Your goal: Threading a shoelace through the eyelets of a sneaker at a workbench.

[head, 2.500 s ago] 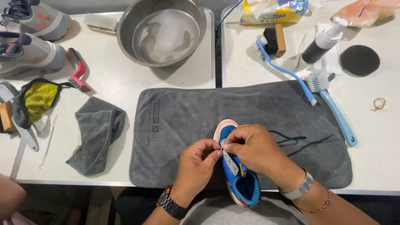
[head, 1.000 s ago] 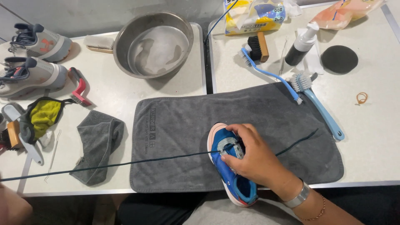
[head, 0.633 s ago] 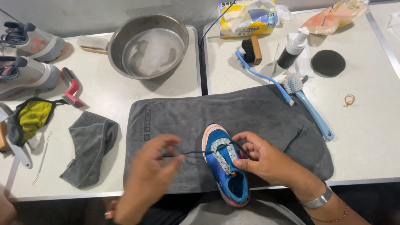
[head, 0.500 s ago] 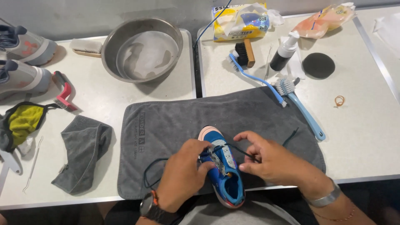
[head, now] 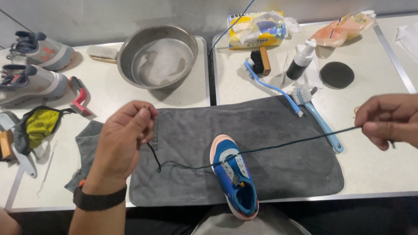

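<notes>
Dark thin shoelace (head: 278, 146) pinched at both ends: left hand (head: 122, 141) closed on one end at 9 o'clock, right hand (head: 389, 119) closed on the other at 3 o'clock. Drawn nearly straight on the right, slack and curled on the left, threaded through the front eyelets of small blue shoe (head: 235, 176). Mesh upper, pale pink toe and sole, toe toward 11 o'clock, resting on grey towel (head: 278, 126). Metal bowl (head: 157, 56) at 12 o'clock; light blue brush (head: 315, 115) at 2 o'clock.

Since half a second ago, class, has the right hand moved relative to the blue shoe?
Yes. The right hand has left the blue shoe and pulled rightward, beyond the grey towel's edge, drawing the dark lace taut.
</notes>
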